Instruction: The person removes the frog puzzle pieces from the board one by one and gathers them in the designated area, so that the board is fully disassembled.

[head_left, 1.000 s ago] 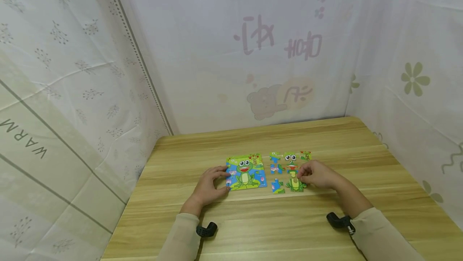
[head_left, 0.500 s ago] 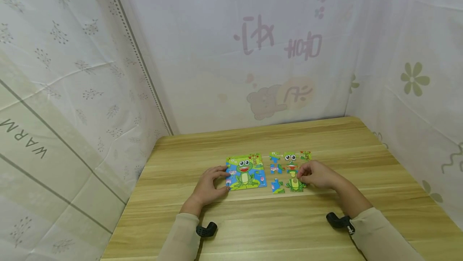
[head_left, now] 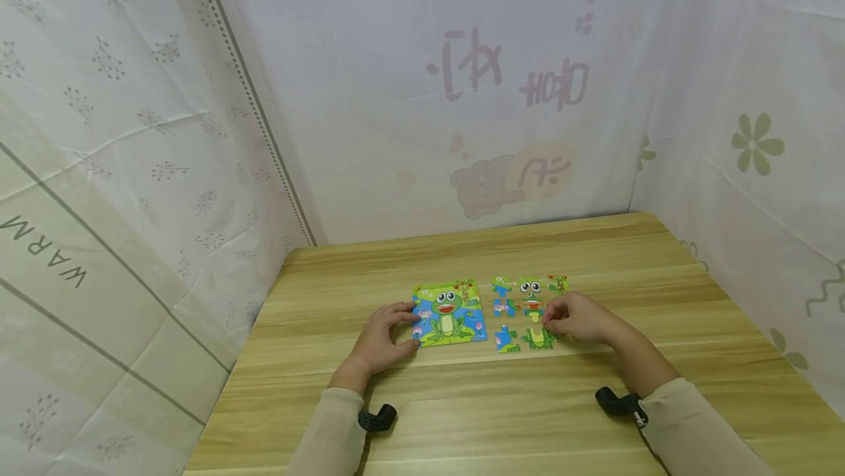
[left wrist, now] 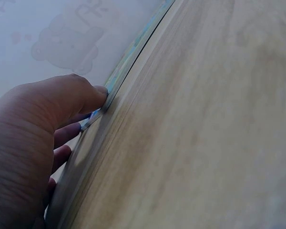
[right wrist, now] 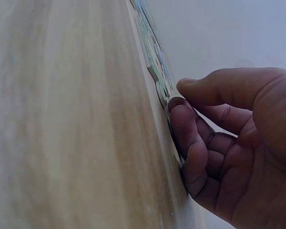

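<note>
A square frog puzzle (head_left: 467, 315), whole and flat, lies on the wooden table. My left hand (head_left: 379, 342) rests along its left edge, fingers spread above and thumb at the near corner. In the left wrist view my left thumb (left wrist: 93, 98) touches the edge. To the right lies a second frog picture in separate jigsaw pieces, such as the eyes piece (head_left: 530, 287) and the frog-body piece (head_left: 538, 338). My right hand (head_left: 577, 317) has thumb and forefinger together at the right side of the mouth-and-belly puzzle piece (head_left: 532, 307). Its fingertips partly hide what they pinch.
More loose pieces lie nearby: a flower piece (head_left: 503, 307), a blue-green corner piece (head_left: 507, 340) and a tree piece (head_left: 559, 283). Printed cloth (head_left: 396, 94) hangs behind the table's back edge. The bare wooden table (head_left: 488, 410) stretches in front.
At my right fingertips the mouth-and-belly piece and the frog-body piece have shifted very slightly against each other. The left hand and the whole puzzle have stayed put.
</note>
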`<move>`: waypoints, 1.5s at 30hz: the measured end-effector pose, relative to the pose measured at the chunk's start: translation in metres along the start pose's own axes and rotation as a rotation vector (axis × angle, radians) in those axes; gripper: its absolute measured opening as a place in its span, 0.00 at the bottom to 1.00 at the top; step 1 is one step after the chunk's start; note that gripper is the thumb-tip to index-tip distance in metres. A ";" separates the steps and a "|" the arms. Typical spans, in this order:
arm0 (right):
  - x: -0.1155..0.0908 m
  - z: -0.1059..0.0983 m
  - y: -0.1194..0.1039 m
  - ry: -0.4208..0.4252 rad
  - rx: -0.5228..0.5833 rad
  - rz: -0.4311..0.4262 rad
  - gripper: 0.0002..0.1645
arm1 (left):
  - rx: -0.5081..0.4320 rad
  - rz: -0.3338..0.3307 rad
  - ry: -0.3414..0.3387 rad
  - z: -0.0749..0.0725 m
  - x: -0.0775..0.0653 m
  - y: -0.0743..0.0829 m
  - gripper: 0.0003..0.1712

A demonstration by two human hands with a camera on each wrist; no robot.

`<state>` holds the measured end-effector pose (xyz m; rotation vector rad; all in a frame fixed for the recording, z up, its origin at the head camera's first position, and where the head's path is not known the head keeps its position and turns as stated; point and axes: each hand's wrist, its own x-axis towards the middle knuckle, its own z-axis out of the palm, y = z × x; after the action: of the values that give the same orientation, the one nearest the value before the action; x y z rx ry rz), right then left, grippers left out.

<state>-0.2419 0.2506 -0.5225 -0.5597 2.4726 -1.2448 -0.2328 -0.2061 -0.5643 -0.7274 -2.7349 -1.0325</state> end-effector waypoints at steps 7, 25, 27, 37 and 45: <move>0.001 0.001 -0.006 0.011 -0.022 0.013 0.03 | 0.004 0.006 -0.003 -0.001 0.000 0.001 0.25; 0.023 0.013 -0.028 0.052 -0.086 -0.011 0.05 | 0.002 -0.011 -0.005 -0.001 0.001 0.000 0.25; 0.026 0.014 -0.032 0.053 -0.085 -0.029 0.05 | 0.003 -0.010 -0.005 0.000 0.001 0.000 0.25; 0.037 0.024 -0.045 0.068 -0.086 -0.025 0.09 | 0.000 -0.017 -0.011 -0.001 0.000 0.003 0.25; 0.046 0.033 -0.049 0.039 -0.031 0.001 0.09 | 0.001 -0.018 -0.013 -0.001 -0.002 0.004 0.24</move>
<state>-0.2576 0.1793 -0.5062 -0.5478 2.5275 -1.2306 -0.2295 -0.2051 -0.5616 -0.7131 -2.7572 -1.0339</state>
